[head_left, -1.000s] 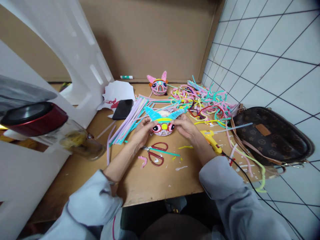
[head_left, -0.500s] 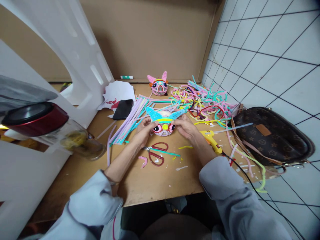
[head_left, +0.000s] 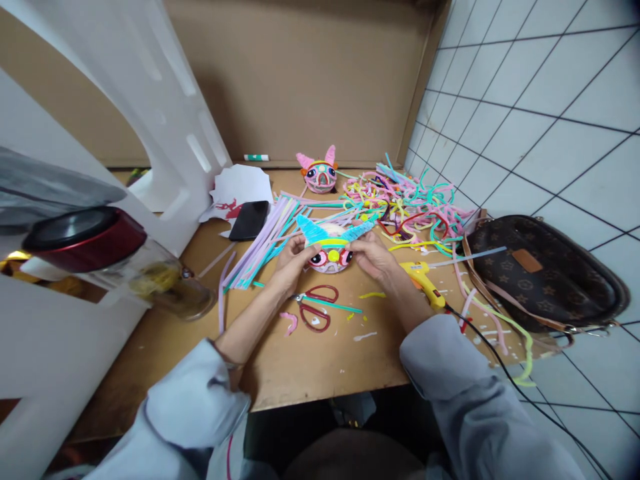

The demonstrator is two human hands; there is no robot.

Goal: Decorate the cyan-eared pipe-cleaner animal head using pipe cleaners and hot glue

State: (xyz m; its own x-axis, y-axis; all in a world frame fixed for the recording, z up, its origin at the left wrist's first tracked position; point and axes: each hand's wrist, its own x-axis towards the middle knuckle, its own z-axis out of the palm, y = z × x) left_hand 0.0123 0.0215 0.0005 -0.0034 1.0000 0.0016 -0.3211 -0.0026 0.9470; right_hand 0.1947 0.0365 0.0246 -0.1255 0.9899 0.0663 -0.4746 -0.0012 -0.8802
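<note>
Barely shifted: both hands, left hand (head_left: pixel 290 261) | right hand (head_left: pixel 373 257), grip closed on pipe-cleaner mask (head_left: pixel 330 248) above desk (head_left: pixel 310 360) | risk: squeezing may bend blue ears (head_left: pixel 313 230).

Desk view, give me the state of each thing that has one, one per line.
Blue-eared face: held upright off the desk by the left hand and right hand.
Scissors: lying flat, handles apart.
Glue gun: lying on its side, cord attached.
Phone: screen dark.
Bag: lying on its side.
</note>
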